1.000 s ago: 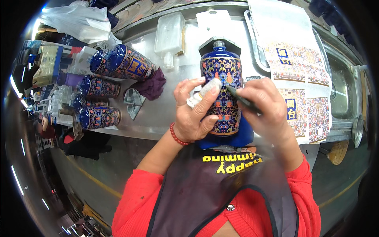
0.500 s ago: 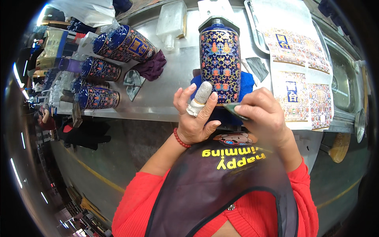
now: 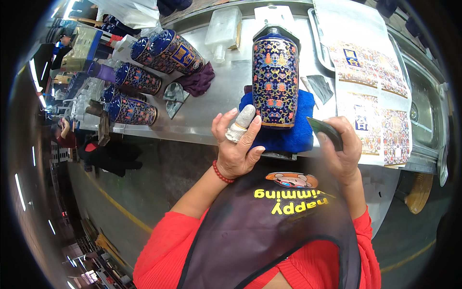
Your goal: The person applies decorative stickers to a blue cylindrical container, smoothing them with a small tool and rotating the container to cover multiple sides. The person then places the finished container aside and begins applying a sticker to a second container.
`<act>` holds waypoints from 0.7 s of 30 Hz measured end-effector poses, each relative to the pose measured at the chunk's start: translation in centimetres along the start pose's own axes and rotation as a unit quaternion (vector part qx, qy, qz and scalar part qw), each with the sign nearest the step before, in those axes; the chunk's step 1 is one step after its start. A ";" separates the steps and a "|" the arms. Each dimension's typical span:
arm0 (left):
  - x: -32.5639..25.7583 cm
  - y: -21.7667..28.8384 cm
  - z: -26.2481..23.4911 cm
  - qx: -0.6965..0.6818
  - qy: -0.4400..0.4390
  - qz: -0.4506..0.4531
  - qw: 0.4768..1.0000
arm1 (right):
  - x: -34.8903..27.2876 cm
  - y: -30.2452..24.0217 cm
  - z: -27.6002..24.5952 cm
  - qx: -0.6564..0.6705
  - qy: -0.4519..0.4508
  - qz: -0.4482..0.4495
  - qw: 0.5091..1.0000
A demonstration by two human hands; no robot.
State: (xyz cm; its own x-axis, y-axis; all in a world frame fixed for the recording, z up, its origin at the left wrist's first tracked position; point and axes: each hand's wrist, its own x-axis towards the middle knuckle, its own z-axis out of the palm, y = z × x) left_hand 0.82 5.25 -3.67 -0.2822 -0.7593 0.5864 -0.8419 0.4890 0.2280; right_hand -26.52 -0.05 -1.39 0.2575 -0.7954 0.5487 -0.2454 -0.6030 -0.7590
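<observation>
A dark blue bottle [image 3: 275,77] with a dense floral pattern lies with its neck pointing away, its base end resting on a folded blue towel [image 3: 304,120]. Near its lower left edge is my left hand [image 3: 238,149], fingers spread. One of its fingers wears a grey cover with white wrapping; whether it touches the bottle I cannot tell. My right hand [image 3: 347,151] pinches a thin dark green scraper [image 3: 329,132] between thumb and fingers, to the right of the towel and apart from the bottle.
Several matching bottles [image 3: 132,110] lie at the left, near a purple cloth [image 3: 198,77] and a glossy dark piece [image 3: 174,96]. A clear empty-looking bottle [image 3: 224,29] lies behind. Printed patterned sheets [image 3: 358,91] cover the right side, beside a metal sink [image 3: 423,103].
My right hand has drawn away from the bottle's base to the right, carrying the scraper. My left hand stays near the bottle. The whole view has shifted slightly.
</observation>
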 end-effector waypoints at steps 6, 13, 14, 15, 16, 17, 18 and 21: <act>-0.8 0.5 -0.1 0.046 0.011 -0.028 0.998 | 0.9 0.4 0.5 -0.060 -0.012 -0.035 0.998; -0.8 1.6 0.1 0.043 0.020 -0.036 0.998 | 1.0 0.7 2.9 -0.146 -0.094 -0.057 0.983; -0.8 1.7 0.1 0.041 0.021 -0.033 0.998 | 0.8 0.7 3.2 -0.149 -0.092 -0.059 0.983; -0.9 1.6 0.0 0.037 0.025 -0.035 0.998 | 0.7 0.8 3.5 -0.153 -0.089 -0.061 0.982; -1.0 1.6 -0.2 0.033 0.022 -0.042 0.998 | 0.6 0.9 3.7 -0.157 -0.084 -0.063 0.982; -1.1 1.5 -0.2 0.027 0.023 -0.047 0.998 | 0.5 1.1 3.9 -0.159 -0.083 -0.062 0.982; -1.1 1.5 -0.2 0.020 0.027 -0.047 0.998 | 0.5 1.2 4.0 -0.161 -0.082 -0.060 0.982; -1.2 1.9 0.1 0.002 0.027 -0.036 0.999 | 0.4 1.5 4.3 -0.166 -0.078 -0.062 0.981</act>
State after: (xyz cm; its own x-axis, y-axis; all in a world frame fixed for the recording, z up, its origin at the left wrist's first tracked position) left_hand -0.49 7.04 -3.95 -0.1959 -0.7678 0.6100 -0.8614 0.4321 0.2672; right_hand -22.78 -0.99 -3.79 0.4387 -0.7116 0.5488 -0.4870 -0.7015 -0.5203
